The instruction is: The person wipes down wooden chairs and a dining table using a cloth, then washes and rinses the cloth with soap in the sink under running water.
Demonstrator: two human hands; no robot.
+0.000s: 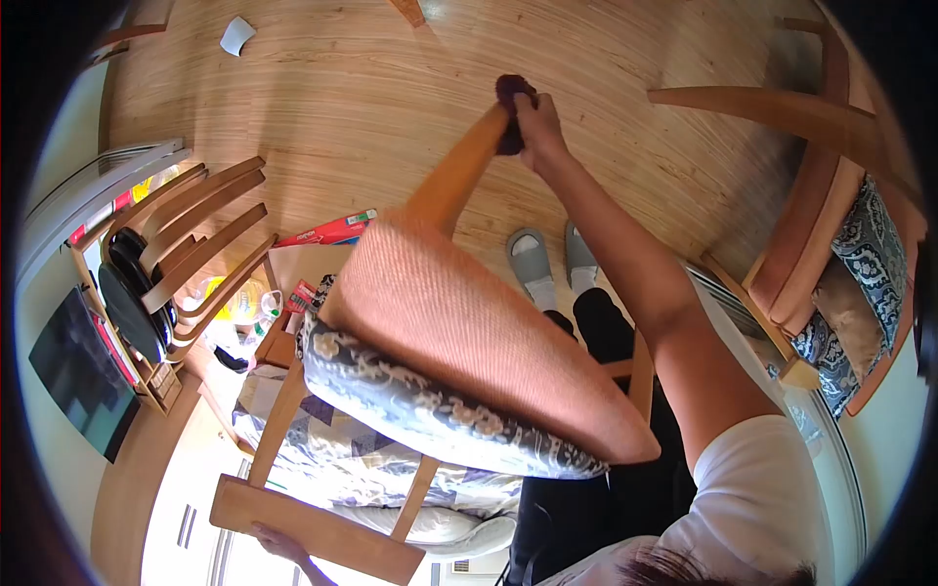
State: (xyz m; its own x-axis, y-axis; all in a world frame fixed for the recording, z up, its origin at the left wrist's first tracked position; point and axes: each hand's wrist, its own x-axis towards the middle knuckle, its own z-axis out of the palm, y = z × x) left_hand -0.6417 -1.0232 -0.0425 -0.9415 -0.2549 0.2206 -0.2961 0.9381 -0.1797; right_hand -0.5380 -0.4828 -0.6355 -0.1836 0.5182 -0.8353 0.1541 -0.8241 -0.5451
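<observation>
A wooden chair with a salmon-coloured seat (459,322) is tilted in front of me. Against the seat's lower side lies a blue-grey floral cushion (410,400). My right hand (539,125) is closed round a dark knitted cover (509,90) at the tip of a chair leg (454,176). At the bottom left, my left hand (280,543) holds the edge of the chair's wooden back rail (313,527); part of it is hidden behind the rail.
My feet in grey slippers (530,256) stand on the wooden floor (342,117). A sofa (806,230) with cushions is at the right. Curved wooden chair parts (210,230) and a red box (327,230) are at the left. A white object (236,36) lies at the upper left.
</observation>
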